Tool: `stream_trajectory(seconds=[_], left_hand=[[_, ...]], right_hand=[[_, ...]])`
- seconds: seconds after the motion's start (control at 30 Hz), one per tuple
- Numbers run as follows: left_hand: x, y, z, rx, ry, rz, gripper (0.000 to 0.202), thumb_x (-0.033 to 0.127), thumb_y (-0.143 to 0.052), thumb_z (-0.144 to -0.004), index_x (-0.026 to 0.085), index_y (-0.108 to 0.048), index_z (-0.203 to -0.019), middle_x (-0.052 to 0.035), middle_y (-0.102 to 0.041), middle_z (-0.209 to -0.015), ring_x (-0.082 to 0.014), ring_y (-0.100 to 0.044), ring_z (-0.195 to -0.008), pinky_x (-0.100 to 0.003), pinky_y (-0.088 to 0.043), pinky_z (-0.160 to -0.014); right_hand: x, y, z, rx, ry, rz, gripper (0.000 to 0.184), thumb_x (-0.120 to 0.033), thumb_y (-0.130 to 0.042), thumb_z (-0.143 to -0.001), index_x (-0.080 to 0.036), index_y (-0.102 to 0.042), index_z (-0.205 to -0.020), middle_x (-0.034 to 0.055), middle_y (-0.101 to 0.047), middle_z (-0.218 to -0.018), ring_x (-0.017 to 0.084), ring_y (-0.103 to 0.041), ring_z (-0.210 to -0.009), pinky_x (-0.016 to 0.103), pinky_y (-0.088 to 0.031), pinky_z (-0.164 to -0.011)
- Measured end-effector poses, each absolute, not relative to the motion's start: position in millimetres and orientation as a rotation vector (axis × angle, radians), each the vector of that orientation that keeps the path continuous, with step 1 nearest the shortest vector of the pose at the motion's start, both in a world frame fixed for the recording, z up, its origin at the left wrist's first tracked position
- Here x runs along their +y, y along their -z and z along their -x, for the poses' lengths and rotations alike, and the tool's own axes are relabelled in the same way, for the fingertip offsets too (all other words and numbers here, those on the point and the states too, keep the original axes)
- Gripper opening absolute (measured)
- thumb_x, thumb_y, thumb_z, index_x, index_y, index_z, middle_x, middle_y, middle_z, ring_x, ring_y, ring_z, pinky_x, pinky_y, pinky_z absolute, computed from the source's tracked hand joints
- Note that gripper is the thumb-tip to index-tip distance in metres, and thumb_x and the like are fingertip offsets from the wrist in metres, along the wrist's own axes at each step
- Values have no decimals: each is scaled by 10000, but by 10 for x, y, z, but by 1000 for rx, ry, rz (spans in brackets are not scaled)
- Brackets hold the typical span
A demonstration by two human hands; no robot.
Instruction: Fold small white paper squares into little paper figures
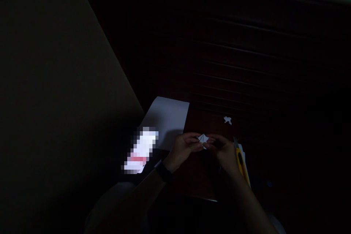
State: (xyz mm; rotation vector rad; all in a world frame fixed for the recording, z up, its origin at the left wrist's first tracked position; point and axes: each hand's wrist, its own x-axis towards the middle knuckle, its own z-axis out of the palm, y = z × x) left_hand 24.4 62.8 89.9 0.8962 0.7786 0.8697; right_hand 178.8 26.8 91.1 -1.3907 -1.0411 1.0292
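A small piece of folded white paper (203, 138) with dark crease lines is pinched between both hands above a dark reddish table. My left hand (183, 148) grips its left side with thumb and fingers, and a dark band circles that wrist. On the other side, my right hand (223, 150) closes on the paper's right edge. Past the hands lies another small folded white paper shape (227, 120). Beside my right hand is a yellow utility knife (240, 161), its blade end pointing away from me. Dim light hides finer details of the fingers.
A large white sheet of paper (170, 117) lies at the table's back left. In front of it glows a bright, pixelated screen (141, 151). White paper (243, 155) shows under the knife. A dark slatted panel (233, 62) rises behind the table (192, 182); a pale wall (68, 80) stands left.
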Motion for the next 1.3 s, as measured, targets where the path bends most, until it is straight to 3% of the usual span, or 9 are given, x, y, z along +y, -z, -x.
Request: stream_trajectory(seconds=[0.2,0.47,0.73,0.93,1.1,1.23,1.3], left_hand=[[623,-920,-267,789,-905,-933,391,208,-717,-661,89,-598,-1013,-79,-679,-804,-184,-652,-739,-356,-531,-748],[673,-817,-230,929,-841,-1141,545,160,-733,-626,128,-538,-1133,-116,-657,-957,-203,-636,-863,-366,-500,-802],[745,-683,-197,1173,-820,-1373,382,241,-643,-720,137,-572,-1081,-119,-665,-959,-192,-634,-863,-331,-498,-774],[717,-769,-172,1261,-746,-1531,293,266,-559,-783,131,-601,-1040,-96,-675,-934,-169,-637,-801,-279,-495,-711],[594,-864,-152,1298,-488,-1991,210,233,-463,-846,194,-662,-899,-56,-682,-893,-172,-621,-850,-278,-456,-766],[442,-919,-187,1328,-219,-2241,264,196,-395,-878,159,-644,-957,-114,-660,-915,-194,-614,-857,-303,-447,-772],[372,-924,-200,1294,-173,-2325,280,182,-373,-883,143,-619,-1012,-132,-645,-929,-200,-610,-847,-311,-448,-762]], right_hand=[[277,-884,-1792,-978,-1066,1335,303,-241,-730,-618,-167,-649,-900,49,-686,-818,183,-645,-759,308,-517,-689],[309,-763,-1890,-1023,-1045,1425,357,-280,-725,-619,-157,-638,-942,49,-670,-813,167,-630,-740,282,-498,-665],[404,-520,-1980,-1280,-871,1719,320,-267,-653,-648,-156,-644,-947,42,-674,-779,169,-633,-698,279,-484,-657],[370,-624,-1968,-1608,-787,1960,317,-235,-644,-672,-208,-657,-988,49,-697,-919,184,-648,-833,244,-462,-702],[310,-767,-2098,-1849,-627,2135,238,-244,-510,-807,-241,-668,-985,61,-694,-960,184,-640,-895,230,-430,-725],[231,-861,-2086,-2005,-556,2377,244,-276,-452,-850,-228,-679,-926,92,-702,-859,204,-659,-813,238,-427,-657],[138,-872,-1990,-2120,-465,2385,277,-249,-407,-871,-245,-637,-1026,91,-699,-837,209,-665,-777,253,-434,-638]])
